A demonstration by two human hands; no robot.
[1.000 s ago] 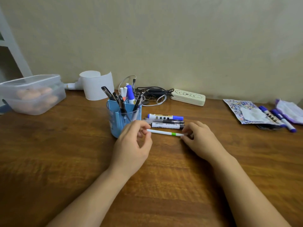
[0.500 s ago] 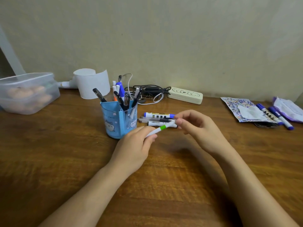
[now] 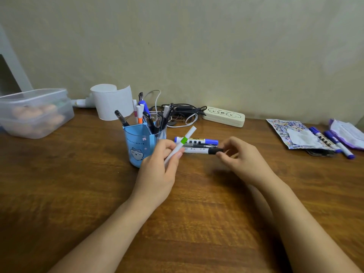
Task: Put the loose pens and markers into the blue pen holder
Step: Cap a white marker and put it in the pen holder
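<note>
The blue pen holder stands mid-table with several pens and markers upright in it. My left hand grips a thin white pen with a green band, tilted up to the right, just right of the holder. My right hand reaches left, its fingertips pinching the black cap end of a white marker lying on the table. Behind that marker lie a clear black pen and a blue-capped marker. Two more blue markers rest at the far right.
A clear plastic box sits at the far left, a white paper roll behind the holder. Tangled cables and a cream power strip line the wall. A patterned pouch and purple packet lie far right.
Both hands lifted the white green-banded pen off the table. The left hand now holds it alone, tilted steeper, while the right hand has let go and moved down to the black-capped marker.
</note>
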